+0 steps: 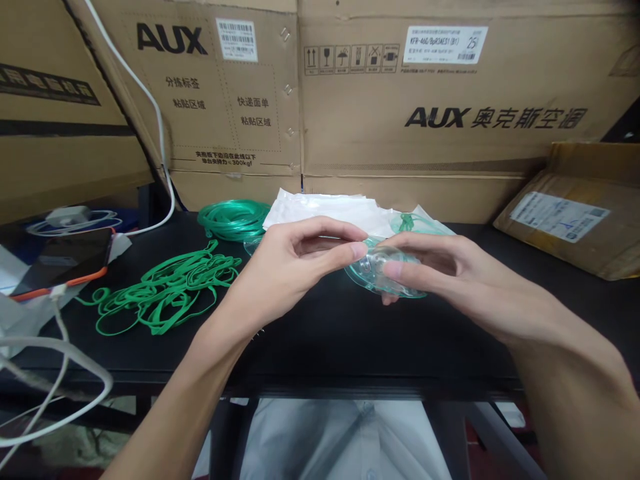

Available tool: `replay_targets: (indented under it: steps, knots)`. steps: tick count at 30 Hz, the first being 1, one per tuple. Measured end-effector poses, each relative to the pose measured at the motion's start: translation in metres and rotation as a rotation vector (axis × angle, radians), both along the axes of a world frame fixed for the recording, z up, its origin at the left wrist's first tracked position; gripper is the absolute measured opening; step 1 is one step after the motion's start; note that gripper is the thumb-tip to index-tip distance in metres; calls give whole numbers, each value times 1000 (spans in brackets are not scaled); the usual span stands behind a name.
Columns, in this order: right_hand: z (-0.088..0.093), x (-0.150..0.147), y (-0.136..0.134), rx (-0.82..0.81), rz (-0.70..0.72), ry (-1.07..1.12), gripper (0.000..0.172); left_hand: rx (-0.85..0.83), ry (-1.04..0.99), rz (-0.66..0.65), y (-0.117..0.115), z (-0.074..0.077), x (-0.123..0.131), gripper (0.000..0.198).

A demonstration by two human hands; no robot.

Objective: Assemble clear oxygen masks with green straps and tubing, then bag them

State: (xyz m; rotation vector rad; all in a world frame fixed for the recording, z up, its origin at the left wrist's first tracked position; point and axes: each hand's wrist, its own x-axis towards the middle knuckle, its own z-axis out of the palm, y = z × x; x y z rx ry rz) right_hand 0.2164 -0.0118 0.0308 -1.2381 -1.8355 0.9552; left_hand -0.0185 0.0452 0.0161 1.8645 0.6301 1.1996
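Left hand (293, 260) pinches the clear plastic piece (371, 272) at its left edge — right hand (465, 270) grips its right side.

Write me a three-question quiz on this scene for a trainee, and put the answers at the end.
1. Multiple choice: what is the right hand gripping?
A) the phone
B) the clear plastic piece
C) a cardboard box

2. True or false: the green straps lie in a loose tangle on the black table.

3. Short answer: what coiled thing lies on the table just beyond the straps?

Key:
1. B. The thumb presses on the piece from the near side.
2. True.
3. The green tubing, wound in a coil.
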Motion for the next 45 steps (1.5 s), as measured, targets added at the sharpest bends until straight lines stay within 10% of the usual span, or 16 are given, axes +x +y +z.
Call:
replay_targets:
  steps: [8, 16, 45]
  knots:
    - [-3, -4, 1, 220, 0, 72, 33, 38, -36, 51, -3, 0, 1, 19]
    - [-8, -19, -5, 583, -214, 29, 33, 135, 28, 370, -14, 1, 11, 34]
    - [-17, -35, 0, 535, -215, 208, 42, 72, -124, 73, -18, -7, 21, 28]
